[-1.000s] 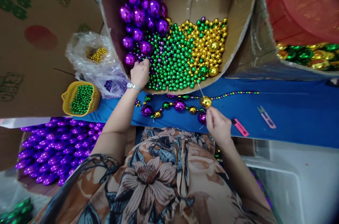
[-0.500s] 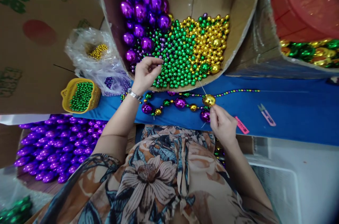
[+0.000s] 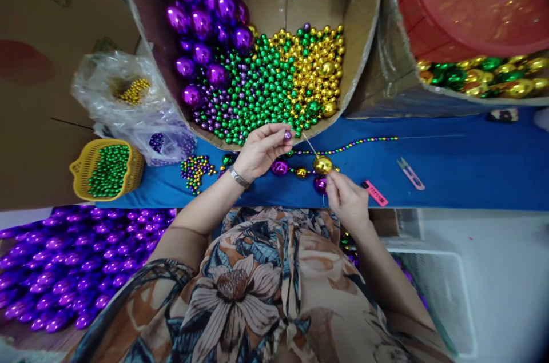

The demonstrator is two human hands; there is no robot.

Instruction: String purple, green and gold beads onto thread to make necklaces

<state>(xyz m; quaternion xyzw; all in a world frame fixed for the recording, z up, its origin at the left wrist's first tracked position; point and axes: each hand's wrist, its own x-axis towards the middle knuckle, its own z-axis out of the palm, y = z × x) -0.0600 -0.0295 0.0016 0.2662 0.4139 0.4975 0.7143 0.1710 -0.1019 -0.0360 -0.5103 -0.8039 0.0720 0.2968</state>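
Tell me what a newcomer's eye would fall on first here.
Probably the big shiny purple balls, heaped at the left inside the open cardboard box. Next come, by the box's near edge, the left hand pinching a small purple bead and the right hand with a large gold ball at its fingertips.

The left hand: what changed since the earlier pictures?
The left hand moved rightward and toward the body, to the front rim of the cardboard box, and now pinches a small purple bead. The right hand still pinches at the large gold bead; pink cutter and snips lie where they were.
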